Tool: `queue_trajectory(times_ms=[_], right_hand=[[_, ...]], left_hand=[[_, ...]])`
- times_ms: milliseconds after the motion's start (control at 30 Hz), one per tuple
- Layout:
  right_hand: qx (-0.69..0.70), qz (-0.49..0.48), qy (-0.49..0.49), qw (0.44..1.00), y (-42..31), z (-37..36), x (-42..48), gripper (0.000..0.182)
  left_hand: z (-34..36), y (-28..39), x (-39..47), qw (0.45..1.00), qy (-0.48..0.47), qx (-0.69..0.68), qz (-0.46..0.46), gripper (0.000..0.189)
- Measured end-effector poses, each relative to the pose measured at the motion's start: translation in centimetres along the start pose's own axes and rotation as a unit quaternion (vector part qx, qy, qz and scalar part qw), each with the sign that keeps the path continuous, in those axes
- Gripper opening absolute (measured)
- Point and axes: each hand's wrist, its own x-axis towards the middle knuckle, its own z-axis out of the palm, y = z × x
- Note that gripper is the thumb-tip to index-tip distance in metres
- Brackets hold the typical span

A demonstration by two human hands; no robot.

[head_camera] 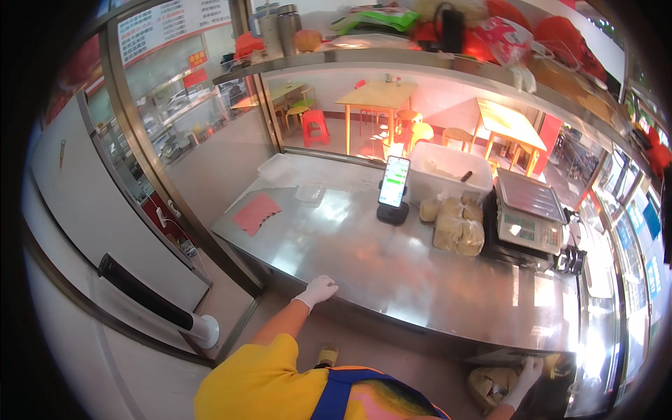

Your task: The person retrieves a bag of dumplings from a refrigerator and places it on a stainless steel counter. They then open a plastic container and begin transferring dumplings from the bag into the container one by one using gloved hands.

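My left hand (318, 292), in a white glove, rests with curled fingers at the front edge of a stainless steel table (362, 262). I see nothing in it, though its palm side is hidden. Down at the lower right, my right hand (531, 370), also gloved, is beside an open brown bag (489, 386) below the tabletop. Its fingertips are too small to tell whether they pinch anything. A pink cloth (256, 214) lies on the table's left part, beyond my left hand.
On the table stand a phone on a stand (394, 184), a white plastic tub (451, 170), bagged tan food (458, 228), a digital scale (529, 218) and a clear container (310, 193). A loaded shelf (362, 58) hangs above. A tower fan (152, 294) stands left.
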Motion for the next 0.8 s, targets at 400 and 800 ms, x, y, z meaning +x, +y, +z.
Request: queue_trajectory(times_ms=[400,800], right_hand=[[-0.055,-0.308,-0.097,0.945,-38.5,30.3,-4.1,0.028],[-0.155,-0.728,-0.25,0.619,-61.1,66.4,-11.3,0.055]], left_hand=[[-11.9,-17.0,0.8,0.859,0.053,-0.507,-0.035,0.03],[-29.7,-19.0,1.7,0.774,0.293,-0.56,0.042,0.021]])
